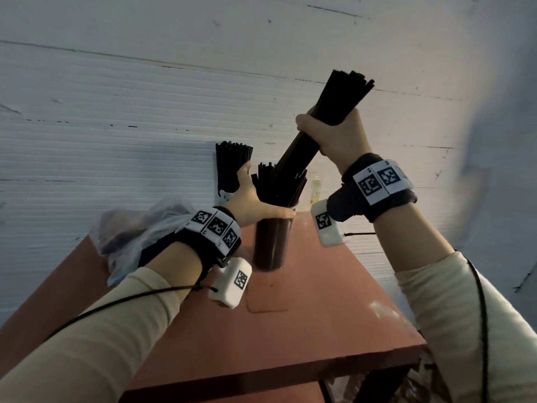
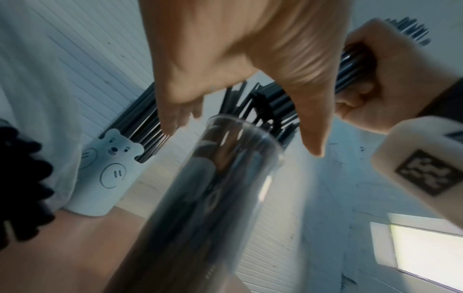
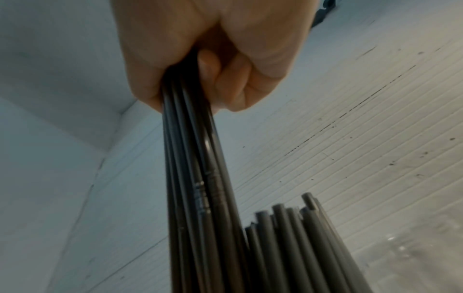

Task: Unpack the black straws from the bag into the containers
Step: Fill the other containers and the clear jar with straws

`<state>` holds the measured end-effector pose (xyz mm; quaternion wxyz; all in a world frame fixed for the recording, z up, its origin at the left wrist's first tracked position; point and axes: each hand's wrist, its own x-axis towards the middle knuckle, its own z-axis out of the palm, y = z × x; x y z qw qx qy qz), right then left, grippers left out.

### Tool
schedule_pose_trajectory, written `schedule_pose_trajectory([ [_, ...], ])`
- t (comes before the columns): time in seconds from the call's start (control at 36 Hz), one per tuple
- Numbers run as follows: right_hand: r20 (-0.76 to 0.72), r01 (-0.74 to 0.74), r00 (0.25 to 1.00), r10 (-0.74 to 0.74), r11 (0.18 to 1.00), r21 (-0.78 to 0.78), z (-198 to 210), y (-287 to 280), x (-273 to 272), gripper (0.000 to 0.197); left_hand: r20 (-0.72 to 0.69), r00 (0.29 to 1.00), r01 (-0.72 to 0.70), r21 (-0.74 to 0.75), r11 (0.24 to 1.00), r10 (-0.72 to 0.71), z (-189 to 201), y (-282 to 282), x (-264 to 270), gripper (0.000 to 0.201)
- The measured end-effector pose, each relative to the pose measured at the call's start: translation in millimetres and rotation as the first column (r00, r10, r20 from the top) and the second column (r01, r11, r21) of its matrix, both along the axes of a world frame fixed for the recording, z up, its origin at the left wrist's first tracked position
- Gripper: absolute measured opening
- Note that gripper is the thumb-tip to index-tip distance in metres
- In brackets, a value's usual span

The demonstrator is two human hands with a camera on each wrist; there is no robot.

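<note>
My right hand (image 1: 328, 132) (image 3: 200, 79) grips a thick bundle of black straws (image 1: 345, 94) (image 3: 198, 178) round its middle. The bundle slants down to the left, its lower ends in a tall clear container (image 1: 273, 242) (image 2: 225, 178) that holds more black straws (image 1: 279, 184) (image 3: 288, 237). My left hand (image 1: 255, 196) (image 2: 244, 138) is spread at the container's mouth, thumb on the near rim and straight fingers (image 2: 175, 119) on the far side. Behind stands a white bear cup (image 1: 225, 196) (image 2: 110, 168) full of straws. A crumpled clear bag (image 1: 139, 228) lies at the left.
The containers stand at the back of a red-brown table (image 1: 319, 301), close to a white ribbed wall (image 1: 145, 112). A small pale bottle (image 1: 316, 187) stands by the wall, right of the clear container. The table's front edge drops off near me.
</note>
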<state>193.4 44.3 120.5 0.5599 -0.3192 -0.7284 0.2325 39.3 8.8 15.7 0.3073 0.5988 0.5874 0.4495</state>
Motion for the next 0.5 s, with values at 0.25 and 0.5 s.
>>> schedule_pose_trajectory([
  [0.25, 0.208, 0.038, 0.978, -0.007, 0.988, -0.148, -8.1, 34.7, -14.6, 0.019, -0.059, 0.998, 0.032, -0.061, 0.998, -0.036, -10.5, 14.3, -12.0, 0.101],
  [0.5, 0.411, 0.005, 0.909, 0.065, 0.986, -0.168, -33.3, 39.8, -27.9, 0.037, -0.047, 0.998, 0.029, 0.006, 1.000, -0.029, -16.3, 15.8, -12.8, 0.080],
])
